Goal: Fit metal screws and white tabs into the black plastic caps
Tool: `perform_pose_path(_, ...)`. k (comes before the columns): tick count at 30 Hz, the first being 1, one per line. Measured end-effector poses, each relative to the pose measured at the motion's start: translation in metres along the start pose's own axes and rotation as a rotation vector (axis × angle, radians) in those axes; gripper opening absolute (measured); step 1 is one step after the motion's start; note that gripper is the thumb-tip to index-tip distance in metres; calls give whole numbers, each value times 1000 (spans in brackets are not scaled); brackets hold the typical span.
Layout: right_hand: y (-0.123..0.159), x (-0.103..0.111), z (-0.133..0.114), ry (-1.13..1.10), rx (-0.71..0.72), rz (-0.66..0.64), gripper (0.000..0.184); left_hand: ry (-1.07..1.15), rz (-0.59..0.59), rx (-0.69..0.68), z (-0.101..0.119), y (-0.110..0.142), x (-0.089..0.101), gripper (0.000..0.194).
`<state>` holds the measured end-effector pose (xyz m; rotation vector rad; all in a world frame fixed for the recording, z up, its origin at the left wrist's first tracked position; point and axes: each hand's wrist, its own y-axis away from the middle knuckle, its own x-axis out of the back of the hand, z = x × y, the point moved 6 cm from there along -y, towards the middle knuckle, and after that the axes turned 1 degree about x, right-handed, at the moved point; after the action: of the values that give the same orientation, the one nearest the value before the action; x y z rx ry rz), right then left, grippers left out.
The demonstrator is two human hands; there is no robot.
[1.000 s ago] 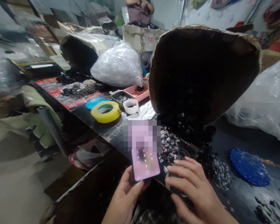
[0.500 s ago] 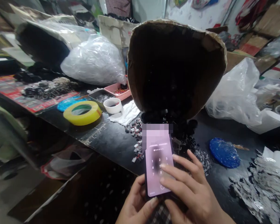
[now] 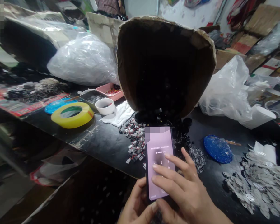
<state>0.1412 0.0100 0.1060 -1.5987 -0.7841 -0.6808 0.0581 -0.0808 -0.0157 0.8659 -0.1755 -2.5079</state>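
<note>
My left hand (image 3: pixel 136 207) grips a phone (image 3: pixel 156 146) from below, its pink lit screen showing a number pad. My right hand (image 3: pixel 184 191) lies over the lower right of the screen, fingers stretched out and apart, fingertips touching the keypad. The phone is held over the near edge of a black table (image 3: pixel 107 144). Just behind it lies a heap of small black-and-silver parts (image 3: pixel 133 141). A big cardboard drum (image 3: pixel 165 65) lies on its side beyond them, its dark mouth facing me with black pieces spilling out.
A yellow tape roll (image 3: pixel 72 115), a white cup (image 3: pixel 105 106), a white cloth (image 3: pixel 119 113) and small trays (image 3: pixel 107 91) sit to the left. Clear plastic bags (image 3: pixel 84 60) (image 3: pixel 226 90), a blue lid (image 3: pixel 218 149) and several silver pieces (image 3: pixel 259 183) lie around. A person stands far back.
The view swung right. The phone rose more upright, and my right hand moved from beside it onto the screen, fingers now on the keypad.
</note>
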Motion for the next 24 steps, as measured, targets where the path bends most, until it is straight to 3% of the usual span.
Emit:
perform_pose_path(3, 4, 2, 3, -21, -23, 72, 26, -1, 13, 13, -3, 0, 2, 36)
perform_pose_path(11, 14, 6, 10, 8, -73, 41, 30, 1, 91, -17, -5, 0, 2, 34)
perform_pose_path(15, 22, 3, 6, -38, -7, 45, 30, -48, 51, 1, -4, -1, 0, 36)
perform_pose_path(24, 34, 11, 12, -35, -12, 73, 32, -23, 35, 24, -9, -2, 3, 38)
